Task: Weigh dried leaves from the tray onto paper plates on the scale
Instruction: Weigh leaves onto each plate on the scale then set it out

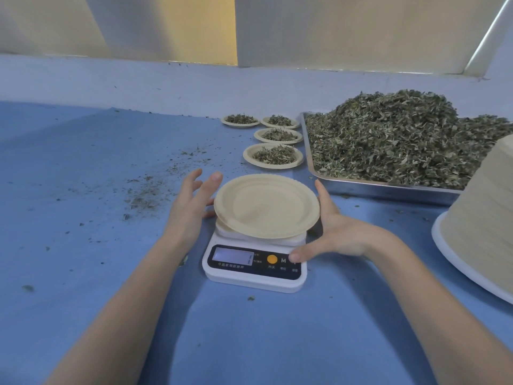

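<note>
- The empty plate sits on the scale, near centre of the tabletop, overhanging the platform and tipped slightly, its left edge lower than its right.
- The left hand hovers just left of the rim with fingers spread and straight, holding nothing; whether they touch the rim cannot be told.
- The right hand flanks the right rim, fingers extended; its thumb rests on the scale's button panel.
- The plate looks light and thin, likely to flex or slide off; best steadied by opposite rim edges, lightly.
- Being round, it has no long axis; its hollow faces up.
- The leaves heaped in the tray, far right, look dry, loose and crumbly, so pinches or scoops would probably shed bits.
- Four filled plates lie beyond the scale, left of the tray.
</note>
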`<state>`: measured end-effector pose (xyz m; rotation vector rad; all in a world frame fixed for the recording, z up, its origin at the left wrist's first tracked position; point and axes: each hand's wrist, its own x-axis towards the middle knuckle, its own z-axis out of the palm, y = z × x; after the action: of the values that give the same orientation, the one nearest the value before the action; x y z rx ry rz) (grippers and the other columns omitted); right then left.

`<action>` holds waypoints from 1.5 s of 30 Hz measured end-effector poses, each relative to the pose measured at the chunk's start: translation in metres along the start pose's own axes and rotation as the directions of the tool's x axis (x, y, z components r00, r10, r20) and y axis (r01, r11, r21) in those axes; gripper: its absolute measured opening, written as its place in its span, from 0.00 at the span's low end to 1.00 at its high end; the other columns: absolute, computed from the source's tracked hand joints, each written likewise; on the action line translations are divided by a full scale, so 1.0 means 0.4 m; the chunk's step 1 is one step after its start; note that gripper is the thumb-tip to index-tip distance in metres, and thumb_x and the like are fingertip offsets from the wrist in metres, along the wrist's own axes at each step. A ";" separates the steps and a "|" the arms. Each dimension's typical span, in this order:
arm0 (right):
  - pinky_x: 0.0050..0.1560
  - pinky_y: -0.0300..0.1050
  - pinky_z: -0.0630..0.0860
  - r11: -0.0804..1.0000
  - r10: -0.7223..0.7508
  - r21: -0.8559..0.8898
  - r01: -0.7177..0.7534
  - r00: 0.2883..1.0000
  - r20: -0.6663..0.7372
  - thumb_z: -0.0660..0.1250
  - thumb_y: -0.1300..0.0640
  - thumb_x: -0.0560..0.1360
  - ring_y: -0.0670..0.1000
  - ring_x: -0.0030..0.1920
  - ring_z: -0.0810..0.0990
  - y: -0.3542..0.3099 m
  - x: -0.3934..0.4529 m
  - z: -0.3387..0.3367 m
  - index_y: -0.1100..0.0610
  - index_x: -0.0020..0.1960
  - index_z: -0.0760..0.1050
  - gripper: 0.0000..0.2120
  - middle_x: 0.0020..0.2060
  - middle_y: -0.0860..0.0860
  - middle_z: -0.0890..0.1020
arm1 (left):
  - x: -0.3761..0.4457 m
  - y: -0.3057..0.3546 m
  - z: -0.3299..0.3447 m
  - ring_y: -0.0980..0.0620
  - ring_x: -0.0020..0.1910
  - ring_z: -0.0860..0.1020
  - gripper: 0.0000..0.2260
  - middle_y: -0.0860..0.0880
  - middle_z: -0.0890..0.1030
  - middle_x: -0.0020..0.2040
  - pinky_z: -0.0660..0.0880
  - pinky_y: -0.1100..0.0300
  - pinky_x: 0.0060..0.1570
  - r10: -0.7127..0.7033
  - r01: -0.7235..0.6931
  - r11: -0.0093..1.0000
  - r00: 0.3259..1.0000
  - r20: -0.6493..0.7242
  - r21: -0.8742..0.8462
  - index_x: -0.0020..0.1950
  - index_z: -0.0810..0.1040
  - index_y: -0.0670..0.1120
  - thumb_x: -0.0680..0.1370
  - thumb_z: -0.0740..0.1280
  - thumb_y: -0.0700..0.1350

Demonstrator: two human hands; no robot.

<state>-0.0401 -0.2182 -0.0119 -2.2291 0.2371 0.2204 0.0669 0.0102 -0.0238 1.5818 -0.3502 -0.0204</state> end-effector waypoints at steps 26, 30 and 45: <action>0.56 0.50 0.72 0.795 0.004 -0.432 -0.426 0.716 -0.698 0.58 0.61 0.77 0.61 0.62 0.73 -0.023 0.140 -0.228 0.55 0.68 0.67 0.19 0.63 0.58 0.72 | 0.208 0.149 0.400 0.45 0.58 0.74 0.24 0.42 0.75 0.62 0.64 0.66 0.49 0.150 -0.552 0.603 0.787 0.598 0.576 0.69 0.70 0.45 0.73 0.67 0.36; 0.60 0.50 0.73 0.782 0.122 -0.466 -0.413 0.835 -0.536 0.55 0.67 0.76 0.58 0.64 0.74 0.032 0.241 -0.306 0.50 0.70 0.67 0.25 0.66 0.58 0.73 | 0.295 0.135 0.462 0.42 0.57 0.74 0.20 0.39 0.75 0.59 0.72 0.52 0.53 -0.047 -0.530 0.495 0.775 0.630 0.689 0.68 0.68 0.39 0.75 0.63 0.35; 0.55 0.48 0.73 0.621 0.153 -0.724 -0.300 0.952 -0.264 0.64 0.59 0.77 0.58 0.59 0.76 -0.023 0.488 -0.380 0.60 0.64 0.73 0.16 0.61 0.57 0.76 | 0.467 0.115 0.574 0.47 0.44 0.73 0.25 0.43 0.74 0.48 0.69 0.59 0.33 -0.180 -0.457 0.521 0.767 0.616 0.721 0.58 0.68 0.37 0.68 0.76 0.40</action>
<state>0.1625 -0.3500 0.0416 -3.0765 0.6284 0.2970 0.1824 -0.2567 0.0477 2.5265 -1.1948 -0.3036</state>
